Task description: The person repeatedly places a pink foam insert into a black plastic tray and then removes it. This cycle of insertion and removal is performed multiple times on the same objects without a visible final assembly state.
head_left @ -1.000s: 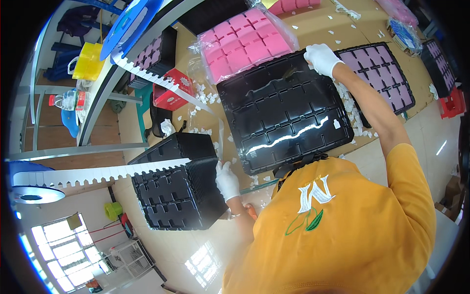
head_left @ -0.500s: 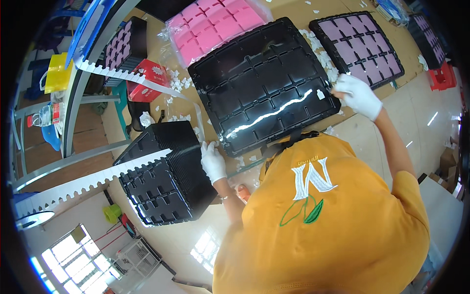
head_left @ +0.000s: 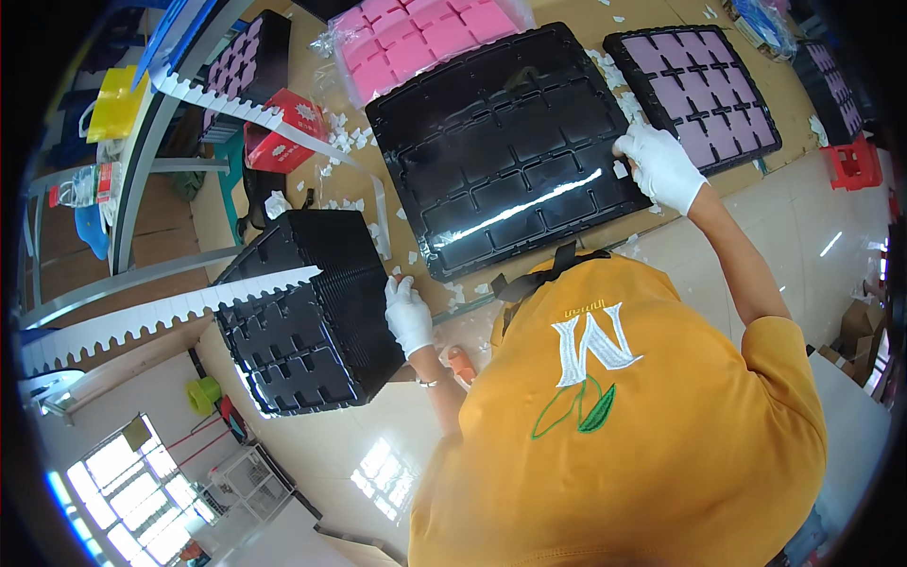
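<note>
A large black moulded plastic tray (head_left: 501,165) lies on the table in front of me, under a shiny reflection. My right hand (head_left: 664,168), in a white glove with a bare fingertip showing, is over the tray's right side. Its fingers are bent and a little apart, beside a small white sticker (head_left: 620,169) on the tray. My left hand (head_left: 408,318), also gloved, is curled beside a stack of black trays (head_left: 312,317). Its fingertips are close together; whatever they may hold is too small to make out. A white paper strip (head_left: 382,213) hangs just above it.
Behind the tray sits a block of pink foam trays (head_left: 406,47) in clear film. A black tray with purple inserts (head_left: 699,90) stands to the right. A red box (head_left: 283,132), scattered paper scraps (head_left: 345,139) and a metal shelf frame (head_left: 142,189) are on the left.
My right hand has moved left from the tray's edge to over its surface, its fingers loosening. My left hand stays by the stack, now apart from the strip's lower end. The view has shifted slightly.
</note>
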`<state>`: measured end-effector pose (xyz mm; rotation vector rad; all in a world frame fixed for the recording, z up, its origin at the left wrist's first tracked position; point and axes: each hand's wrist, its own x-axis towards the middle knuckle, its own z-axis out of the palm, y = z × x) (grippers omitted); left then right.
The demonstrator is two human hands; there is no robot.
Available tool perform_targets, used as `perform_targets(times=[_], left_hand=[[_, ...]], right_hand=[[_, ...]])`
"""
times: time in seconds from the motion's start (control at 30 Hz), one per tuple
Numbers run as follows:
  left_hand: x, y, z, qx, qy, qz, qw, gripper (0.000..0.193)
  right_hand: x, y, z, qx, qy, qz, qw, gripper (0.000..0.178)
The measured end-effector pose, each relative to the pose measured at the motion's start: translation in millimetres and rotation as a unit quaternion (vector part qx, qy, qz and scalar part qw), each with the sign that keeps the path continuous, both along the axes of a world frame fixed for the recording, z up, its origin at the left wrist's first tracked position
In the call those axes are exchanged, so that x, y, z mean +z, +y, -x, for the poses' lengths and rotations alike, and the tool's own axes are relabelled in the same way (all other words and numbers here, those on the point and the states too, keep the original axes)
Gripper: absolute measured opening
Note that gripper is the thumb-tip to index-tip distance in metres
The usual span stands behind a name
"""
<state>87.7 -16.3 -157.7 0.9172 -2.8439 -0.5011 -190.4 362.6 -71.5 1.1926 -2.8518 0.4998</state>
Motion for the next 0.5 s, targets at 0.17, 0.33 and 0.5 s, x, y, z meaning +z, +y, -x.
perform_targets(times=[0.17, 0.33, 0.5], left_hand=[[6.8, 4.4, -2.9, 0.018, -0.001, -0.017, 1.000, 0.027], [4.3, 1.2, -3.4, 0.005, -0.010, -0.005, 1.000, 0.027], [6.3, 5.2, -1.6, 0.000, -0.014, 0.000, 1.000, 0.028]], right_hand=[[10.0, -3.7, -6.6, 0.011, -0.017, -0.080, 0.997, 0.006], [2.9, -0.4, 3.8, 0.043, -0.034, -0.047, 0.997, 0.002], [7.5, -5.4, 7.6, 0.034, -0.065, -0.045, 0.996, 0.002]])
